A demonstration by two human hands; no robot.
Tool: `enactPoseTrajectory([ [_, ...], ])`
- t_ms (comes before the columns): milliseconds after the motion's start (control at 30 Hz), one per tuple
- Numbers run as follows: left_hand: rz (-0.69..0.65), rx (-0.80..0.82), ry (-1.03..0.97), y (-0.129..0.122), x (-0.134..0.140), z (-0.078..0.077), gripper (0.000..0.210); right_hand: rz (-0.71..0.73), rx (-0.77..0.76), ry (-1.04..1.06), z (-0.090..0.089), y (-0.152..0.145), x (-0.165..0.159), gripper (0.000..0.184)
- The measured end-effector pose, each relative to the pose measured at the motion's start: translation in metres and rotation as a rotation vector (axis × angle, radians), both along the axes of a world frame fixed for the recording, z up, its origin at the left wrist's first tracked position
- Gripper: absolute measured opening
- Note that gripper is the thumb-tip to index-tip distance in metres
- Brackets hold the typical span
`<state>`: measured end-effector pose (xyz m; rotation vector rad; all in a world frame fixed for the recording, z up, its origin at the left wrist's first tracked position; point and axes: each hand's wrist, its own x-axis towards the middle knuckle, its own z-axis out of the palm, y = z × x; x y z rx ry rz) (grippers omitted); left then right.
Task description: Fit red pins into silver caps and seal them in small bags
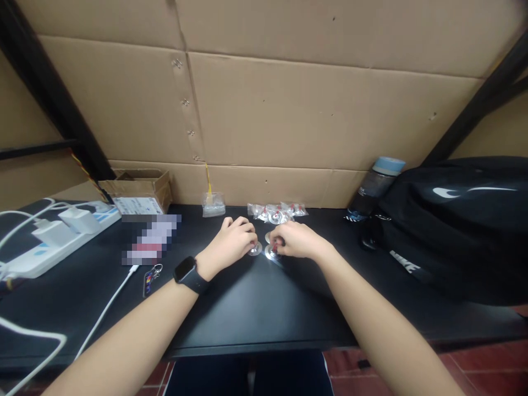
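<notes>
My left hand (233, 242), a black watch (185, 269) on its wrist, has its fingers curled down at the edge of a small shiny silvery disc (256, 251) on the desk; they hide most of its middle. My right hand (299, 240) pinches the red stem of a second silvery disc (271, 253), just to the right of the first. Another round disc (268, 237) shows partly behind the right fingers. Beyond both hands lies a row of similar discs in clear plastic bags (277, 213), with red bits showing.
The black desk (231, 324) meets a cardboard wall (289, 126). At left are a white power strip (45, 256), cables, an open carton (142, 190), a blurred-out item (154, 239) and a keychain (149, 283). A bottle (373, 190) and a black bag (462, 231) stand right.
</notes>
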<state>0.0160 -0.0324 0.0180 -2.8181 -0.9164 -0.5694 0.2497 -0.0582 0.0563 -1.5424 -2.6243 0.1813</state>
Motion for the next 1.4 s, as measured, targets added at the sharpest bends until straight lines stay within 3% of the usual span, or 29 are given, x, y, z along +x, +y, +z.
enactPoseTrajectory([
  [267, 0.051, 0.079, 0.030, -0.001, -0.001, -0.001, 0.015, 0.031, -0.061, -0.025, -0.003, 0.000, -0.001, 0.019],
  [500, 0.131, 0.121, -0.004, -0.002, -0.004, 0.004, 0.012, -0.122, 0.020, -0.068, -0.007, 0.001, -0.001, 0.015],
  [600, 0.146, 0.064, -0.084, 0.000, -0.004, 0.004, 0.014, -0.110, 0.068, -0.023, -0.009, 0.002, 0.001, 0.013],
  [700, 0.153, -0.039, -0.197, 0.005, -0.003, 0.001, 0.018, -0.045, 0.155, 0.129, -0.010, 0.005, 0.000, 0.013],
  [900, 0.232, -0.169, -0.457, 0.007, 0.005, 0.001, 0.017, 0.074, 0.236, 0.670, -0.012, 0.014, -0.014, 0.011],
  [1000, 0.251, -0.197, -0.547, 0.003, 0.010, 0.004, 0.018, 0.065, 0.142, 0.906, -0.017, 0.016, -0.022, 0.015],
  [1133, 0.220, -0.225, -0.605, -0.001, 0.013, 0.005, 0.017, -0.006, -0.107, 1.199, -0.023, 0.013, -0.032, 0.029],
  [1400, 0.215, -0.220, -0.598, -0.002, 0.014, 0.005, 0.015, -0.032, -0.365, 1.447, -0.027, 0.010, -0.033, 0.038],
])
